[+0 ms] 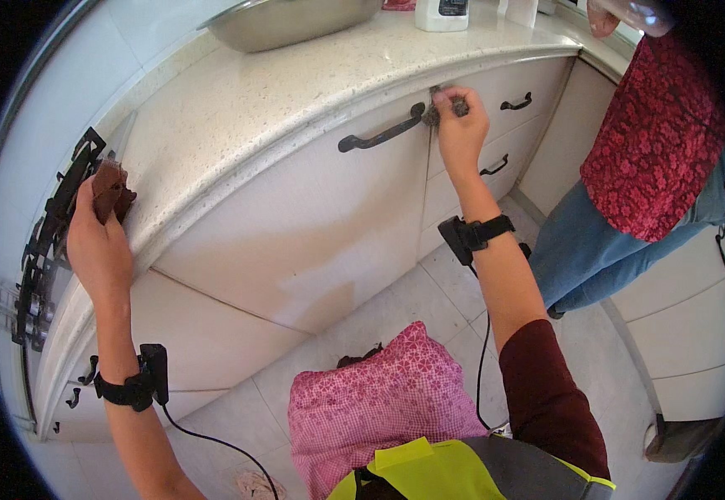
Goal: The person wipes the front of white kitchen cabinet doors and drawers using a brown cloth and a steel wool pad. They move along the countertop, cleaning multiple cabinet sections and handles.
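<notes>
My left hand [103,237] rests by the counter's left edge, beside the black pan supports of a gas stove [49,231], with its fingers closed on a brown cloth [109,187]. Off to the right, my right hand [465,131] pinches a grey metal scouring pad [460,107] against the cabinet front, just under the countertop's edge. The pad is close to the upper end of a dark cabinet door handle [381,134] and over the gap between the door and the drawers. My fingers hide part of the pad.
On the stone countertop [243,106] stand a steel basin [293,22] and a white bottle [440,15]. Another person in a red patterned top [656,144] and jeans stands at the right. Drawer handles [517,101] stick out. Cables hang from both my wrist straps. A cloth [261,484] lies on the floor.
</notes>
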`<state>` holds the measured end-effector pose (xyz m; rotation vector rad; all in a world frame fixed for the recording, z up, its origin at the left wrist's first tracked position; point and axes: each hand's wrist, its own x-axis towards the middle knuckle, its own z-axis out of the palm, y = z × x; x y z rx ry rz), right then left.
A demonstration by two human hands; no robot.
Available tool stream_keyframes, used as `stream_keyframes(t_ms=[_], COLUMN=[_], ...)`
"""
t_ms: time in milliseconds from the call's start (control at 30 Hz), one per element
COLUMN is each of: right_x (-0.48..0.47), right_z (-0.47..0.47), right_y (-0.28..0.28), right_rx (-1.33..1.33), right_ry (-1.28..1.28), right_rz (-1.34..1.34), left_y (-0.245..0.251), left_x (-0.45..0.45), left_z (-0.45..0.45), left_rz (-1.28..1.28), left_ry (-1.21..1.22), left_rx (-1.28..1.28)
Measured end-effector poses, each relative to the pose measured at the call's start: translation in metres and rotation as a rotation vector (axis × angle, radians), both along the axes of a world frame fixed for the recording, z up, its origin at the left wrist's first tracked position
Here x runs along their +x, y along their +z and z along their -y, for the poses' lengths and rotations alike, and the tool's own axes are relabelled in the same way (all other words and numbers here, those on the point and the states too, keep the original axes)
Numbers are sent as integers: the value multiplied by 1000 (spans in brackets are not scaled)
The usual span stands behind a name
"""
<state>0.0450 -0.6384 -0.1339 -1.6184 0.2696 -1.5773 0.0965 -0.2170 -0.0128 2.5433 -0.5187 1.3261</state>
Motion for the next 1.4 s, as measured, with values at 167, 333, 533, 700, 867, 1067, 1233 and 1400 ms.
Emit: stream_keyframes(t_ms=[167,333,533,700,867,1067,1233,1400], right_x=[5,-8,-4,2,-11,-44,-42,-1], right_z=[-4,16,33,13,13,-4,-35,-91], right_y=[-3,-7,3,-9,0,4,-28,-51], right_rx=[111,-352,-155,-319,-77,-328,-85,-68], right_ry=[-38,-44,-139,-125,-142,-18,-109,-156], right_rz=[25,-72,-33,-22,-163,-65,-26,102], left_y=[-1,-1,0,-2,-1,-1,0,5], left_x=[-3,-2,-2,0,0,-9,-13,-14], left_z=[-1,0,-1,-4,-2,3,6,10], left_rz=[-21,-22,1,6,-11,9,4,-12], left_ry=[-26,-44,2,26,-14,13,-21,-4], left_rx=[-25,-23,21,36,7,-4,-25,-32])
